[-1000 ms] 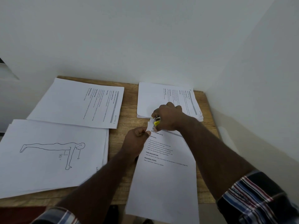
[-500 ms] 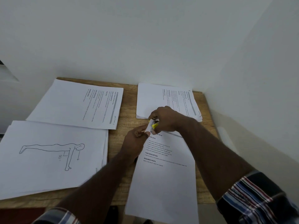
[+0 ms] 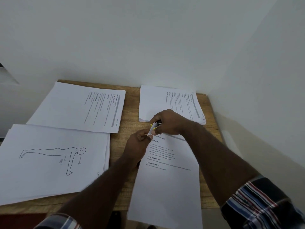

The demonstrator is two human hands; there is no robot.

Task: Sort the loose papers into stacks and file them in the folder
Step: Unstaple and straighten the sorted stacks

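since both hands (image 3: 158, 128) pinch its folded top corner, the limp thin sheet (image 3: 166, 184) likely needs edge support when lifted.

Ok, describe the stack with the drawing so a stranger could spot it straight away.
On the wooden table, look at the near left corner. The stack there is the only one whose top sheet shows a line drawing of a figure in a push-up pose; the others show text.

Matt paper sheets (image 3: 166, 187); wood-grain table (image 3: 130, 113).
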